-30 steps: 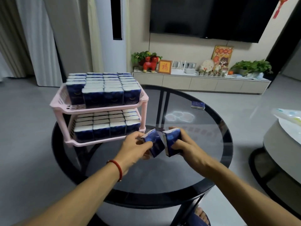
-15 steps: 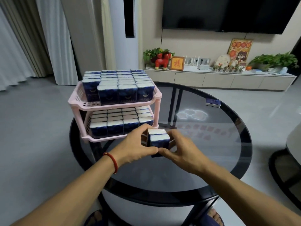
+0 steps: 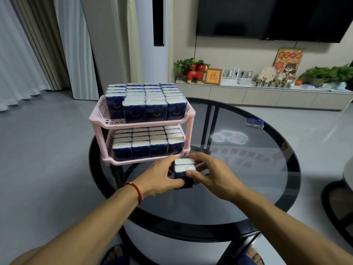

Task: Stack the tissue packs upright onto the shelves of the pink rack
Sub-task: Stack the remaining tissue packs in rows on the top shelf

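Observation:
Two blue tissue packs [image 3: 184, 168] stand upright side by side on the glass table, just in front of the pink rack [image 3: 99, 122]. My left hand [image 3: 158, 175] grips them from the left and my right hand [image 3: 212, 174] grips them from the right, pressing them together. The rack has two shelves, both filled with several upright blue packs [image 3: 152, 109]. The top shelf has a gap at its front left corner. One more pack [image 3: 255, 123] lies flat near the table's far right edge.
The round dark glass table [image 3: 257, 188] carries the rack at its left rear. A second low table [image 3: 343, 188] stands at the right edge. Behind are a TV cabinet [image 3: 267, 96] with plants and ornaments, and curtains at the left.
The two packs, held apart and tilted a second ago, have been brought together upright between both hands. The view has shifted so the rack and table sit further right.

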`<state>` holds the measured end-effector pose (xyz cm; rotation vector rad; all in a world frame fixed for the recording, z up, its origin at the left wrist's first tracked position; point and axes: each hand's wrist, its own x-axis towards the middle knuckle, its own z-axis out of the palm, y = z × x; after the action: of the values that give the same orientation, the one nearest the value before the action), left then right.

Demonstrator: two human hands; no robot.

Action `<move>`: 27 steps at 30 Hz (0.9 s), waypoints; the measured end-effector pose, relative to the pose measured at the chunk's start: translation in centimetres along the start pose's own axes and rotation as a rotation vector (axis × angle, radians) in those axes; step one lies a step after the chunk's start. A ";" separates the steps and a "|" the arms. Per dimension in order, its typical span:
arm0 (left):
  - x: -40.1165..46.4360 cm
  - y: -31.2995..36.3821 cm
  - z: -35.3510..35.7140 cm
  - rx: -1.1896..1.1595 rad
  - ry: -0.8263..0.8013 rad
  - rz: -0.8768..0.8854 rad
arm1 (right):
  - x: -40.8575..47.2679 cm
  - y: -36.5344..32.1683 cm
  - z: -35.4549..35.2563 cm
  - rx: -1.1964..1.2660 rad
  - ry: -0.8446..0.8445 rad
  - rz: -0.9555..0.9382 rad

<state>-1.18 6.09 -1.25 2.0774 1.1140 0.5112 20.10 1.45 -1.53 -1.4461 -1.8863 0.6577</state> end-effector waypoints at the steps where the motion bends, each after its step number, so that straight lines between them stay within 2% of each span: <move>1: 0.0 0.1 0.0 0.004 0.013 -0.004 | 0.1 -0.1 0.0 -0.016 0.003 -0.007; 6: -0.4 1.0 -0.6 0.037 0.054 0.059 | 0.5 -0.6 -0.5 -0.066 0.021 -0.047; 10: -1.8 2.2 -2.0 0.022 0.213 0.112 | 0.9 -2.5 -0.9 -0.007 0.066 -0.087; 13: -3.7 2.4 -3.9 -0.034 0.303 0.106 | 1.2 -4.1 -0.4 0.125 0.097 -0.110; 16: -5.9 2.3 -7.3 -0.114 0.348 0.090 | 1.7 -5.2 0.3 0.277 0.118 -0.110; 20: -7.8 3.2 -13.7 -0.177 0.505 0.100 | 2.7 -5.8 1.5 0.204 0.132 -0.134; 23: -7.4 3.9 -17.8 -0.074 0.605 0.087 | 3.2 -6.0 2.4 0.182 0.114 -0.156; 27: -5.1 3.4 -20.5 0.110 0.577 0.048 | 3.5 -6.0 2.9 0.154 0.122 -0.171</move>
<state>-14.90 8.83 14.90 2.1112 1.4373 1.1461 13.53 3.28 1.65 -1.1861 -1.7992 0.6045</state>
